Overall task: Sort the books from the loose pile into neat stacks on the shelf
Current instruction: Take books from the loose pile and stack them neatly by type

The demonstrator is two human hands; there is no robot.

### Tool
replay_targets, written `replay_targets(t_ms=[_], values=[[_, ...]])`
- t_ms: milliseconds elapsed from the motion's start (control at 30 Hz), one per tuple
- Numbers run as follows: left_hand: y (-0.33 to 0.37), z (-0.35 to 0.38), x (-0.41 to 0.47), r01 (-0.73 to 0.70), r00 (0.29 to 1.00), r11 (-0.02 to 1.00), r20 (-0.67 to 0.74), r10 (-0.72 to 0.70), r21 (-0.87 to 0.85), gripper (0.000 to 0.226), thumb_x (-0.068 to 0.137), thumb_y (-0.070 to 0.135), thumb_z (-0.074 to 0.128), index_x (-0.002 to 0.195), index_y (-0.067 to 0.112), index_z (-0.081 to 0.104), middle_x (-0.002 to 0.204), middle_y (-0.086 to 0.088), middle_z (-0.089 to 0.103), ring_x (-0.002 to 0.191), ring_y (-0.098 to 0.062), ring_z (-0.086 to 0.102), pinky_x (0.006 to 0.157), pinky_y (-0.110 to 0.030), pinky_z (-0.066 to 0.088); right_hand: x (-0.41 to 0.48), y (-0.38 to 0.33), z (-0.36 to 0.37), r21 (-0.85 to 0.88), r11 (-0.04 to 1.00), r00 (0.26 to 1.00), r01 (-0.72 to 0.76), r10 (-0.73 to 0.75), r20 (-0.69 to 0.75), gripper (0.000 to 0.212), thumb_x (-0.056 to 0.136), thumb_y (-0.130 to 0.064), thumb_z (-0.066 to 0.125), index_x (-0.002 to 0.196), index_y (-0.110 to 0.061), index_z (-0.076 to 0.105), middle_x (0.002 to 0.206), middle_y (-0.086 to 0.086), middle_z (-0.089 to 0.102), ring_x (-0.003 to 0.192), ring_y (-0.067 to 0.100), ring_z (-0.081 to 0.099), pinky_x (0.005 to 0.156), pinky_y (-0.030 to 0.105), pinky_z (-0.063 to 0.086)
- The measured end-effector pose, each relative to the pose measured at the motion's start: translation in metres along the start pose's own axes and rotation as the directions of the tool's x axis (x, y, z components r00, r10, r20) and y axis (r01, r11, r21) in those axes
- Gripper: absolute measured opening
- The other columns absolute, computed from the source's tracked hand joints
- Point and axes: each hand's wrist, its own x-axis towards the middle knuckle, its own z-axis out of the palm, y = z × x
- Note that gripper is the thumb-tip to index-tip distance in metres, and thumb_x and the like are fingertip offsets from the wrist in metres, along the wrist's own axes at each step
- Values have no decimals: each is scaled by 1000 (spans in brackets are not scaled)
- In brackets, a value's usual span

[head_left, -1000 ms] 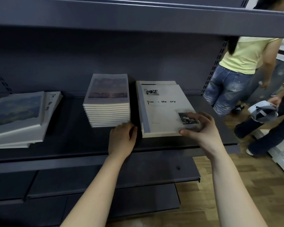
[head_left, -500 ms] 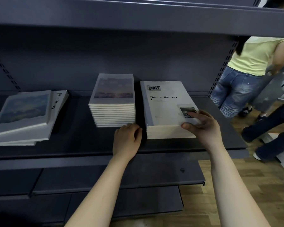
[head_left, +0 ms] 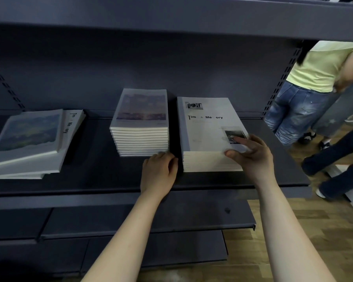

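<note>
R hand pinches top of Time & Memory stack — L hand curled, empty, against photo-cover stack.

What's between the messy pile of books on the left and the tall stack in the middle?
Nothing: the head view shows only bare dark shelf between the messy pile and the tall middle stack.

Narrow gap between two stacks; bare shelf left.

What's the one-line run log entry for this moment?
right hand: pinches corner of Time & Memory stack | left hand: curled, on shelf by middle stack | loose pile: unsorted
</note>
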Motion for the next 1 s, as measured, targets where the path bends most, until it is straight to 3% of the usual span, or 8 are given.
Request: replay_targets(t_ms=[133,233,333,467,667,800,900,1000], values=[[-1,-3,0,12,1000,999,17,-11,-40,26,97,34,41,103,22,63,99,3,65,93,-16,55,83,-33,39,1,-1,-2,-27,1000,1000,2,-1,18,53,64,-47,82,111,-28,70,131,4,54,126,22,47,105,45,39],[-2,-9,-2,-4,998,994,54,10,-110,23,97,32,44,101,21,64,98,4,64,93,-15,54,84,-35,42,3,-1,-4,-145,989,999,32,-30,19,58,57,-74,68,101,-36,72,119,1,62,117,25,53,100,45,38],[-5,-20,-6,-36,996,989,82,48,-142,21,97,29,45,102,20,64,97,6,63,91,-12,52,81,-34,45,-4,-11,-6,-232,968,993,95,-109,-49,31,66,-54,77,89,-33,74,122,-1,60,119,29,47,94,36,33],[-17,-36,-12,-31,996,991,83,42,-129,19,97,27,47,99,20,64,93,7,62,87,-11,52,77,-31,45,-18,-30,2,-277,949,984,150,-170,-48,4,78,-36,73,81,-32,73,108,-8,66,111,25,52,91,38,30],[-48,-63,-19,2,999,992,47,4,-123,18,96,26,48,95,20,65,90,7,63,84,-12,55,73,-34,49,-20,-57,22,-386,913,987,130,-155,-35,14,82,-19,61,85,-27,71,91,-5,71,98,24,60,103,43,27],[-67,-80,-22,-10,1000,995,6,11,-100,16,95,25,49,92,19,64,85,6,61,80,-13,56,67,-31,48,-29,-88,40,-194,965,981,177,-157,113,15,86,-15,60,94,-19,73,94,0,72,86,18,64,75,25,42],[-82,-96,-21,-16,1000,997,-19,14,-79,16,95,25,49,92,18,63,86,5,62,80,-14,56,67,-32,48,-41,-112,64,-133,945,942,299,-270,202,14,85,-14,63,94,-18,73,93,0,71,82,15,61,70,22,42],[-101,-113,-21,-28,999,999,-42,26,-33,15,94,25,50,93,19,64,87,3,64,81,-16,58,66,-32,46,-51,-134,96,-99,914,891,393,-352,287,11,83,-13,65,90,-18,72,89,1,71,80,18,64,71,29,49]])
